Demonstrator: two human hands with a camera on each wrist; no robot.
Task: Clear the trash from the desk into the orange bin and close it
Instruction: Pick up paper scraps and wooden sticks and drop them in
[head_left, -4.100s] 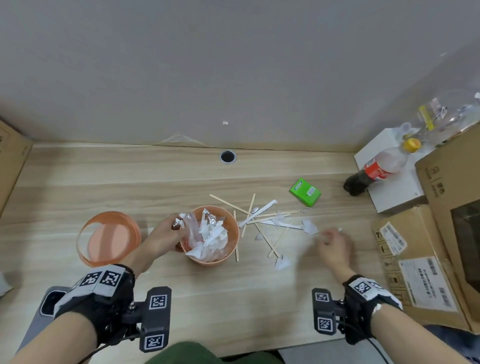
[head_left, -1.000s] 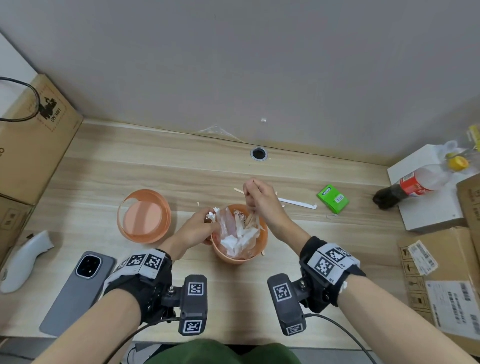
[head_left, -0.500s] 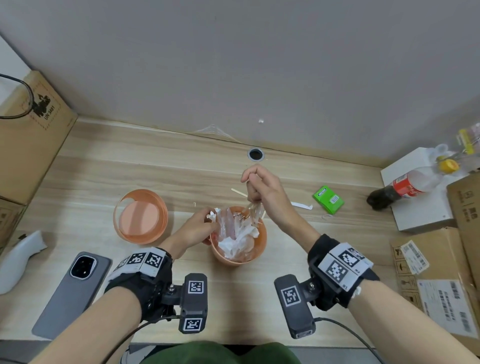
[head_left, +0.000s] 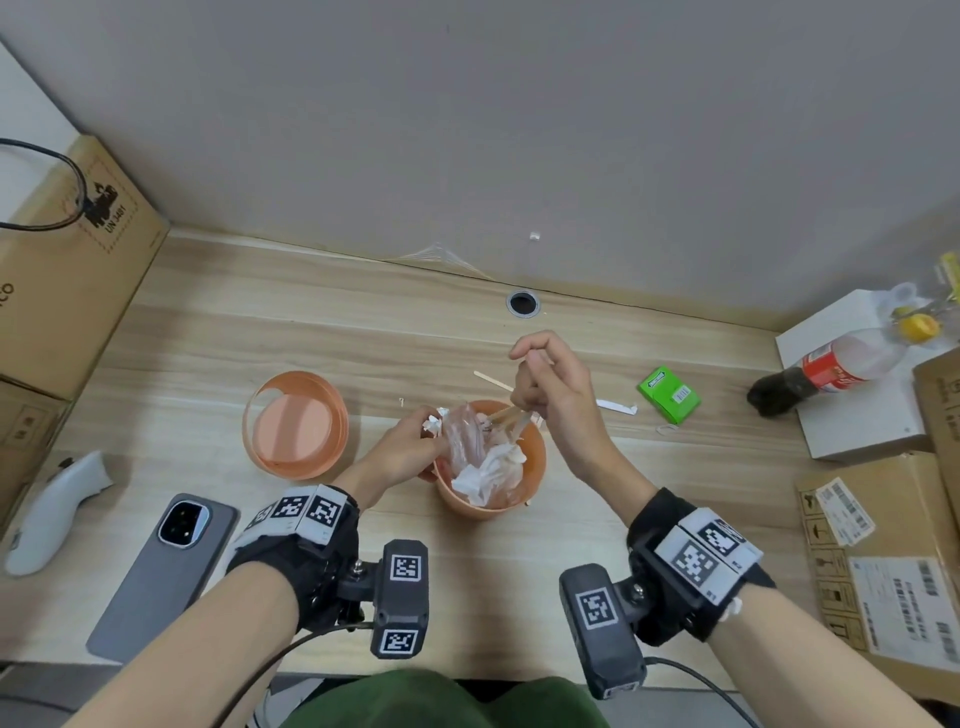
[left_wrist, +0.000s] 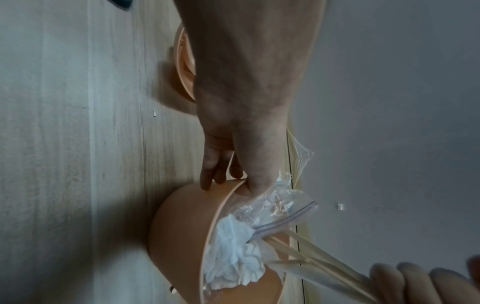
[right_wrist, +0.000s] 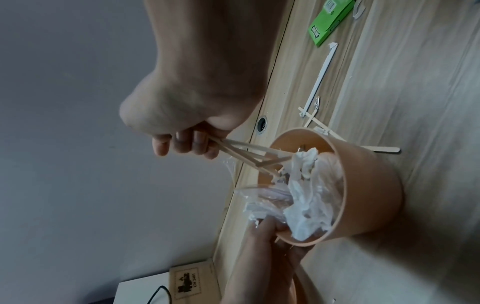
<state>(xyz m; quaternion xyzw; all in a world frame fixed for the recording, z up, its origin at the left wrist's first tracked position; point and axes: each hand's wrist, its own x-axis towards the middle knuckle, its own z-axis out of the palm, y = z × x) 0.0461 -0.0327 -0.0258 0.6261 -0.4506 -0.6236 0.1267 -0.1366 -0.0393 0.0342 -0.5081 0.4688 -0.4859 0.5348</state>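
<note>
The orange bin (head_left: 524, 480) (left_wrist: 179, 232) (right_wrist: 369, 197) stands mid-desk, stuffed with crumpled white tissue (head_left: 485, 470) (right_wrist: 306, 203) and clear plastic wrap (left_wrist: 272, 205). My left hand (head_left: 410, 452) (left_wrist: 233, 176) grips its left rim, thumb inside. My right hand (head_left: 540, 384) (right_wrist: 187, 144) hovers over the far rim and holds a bundle of wooden sticks (right_wrist: 249, 154) (left_wrist: 319, 261) whose lower ends poke into the bin. The orange lid (head_left: 296, 423) lies upturned to the left. One wooden stick (head_left: 493, 379) and a white paper strip (head_left: 615, 406) lie behind the bin.
A green box (head_left: 669, 394) and a cola bottle (head_left: 831, 369) on a white box sit to the right, cardboard boxes (head_left: 893, 566) beyond. A grey phone (head_left: 163, 574) and a white device (head_left: 52, 512) lie at the left, near a cardboard box (head_left: 67, 270).
Over four seconds most scattered sticks and paper bits left the desk. In the last second my right hand rose slightly above the bin with the sticks; my left hand stayed on the rim.
</note>
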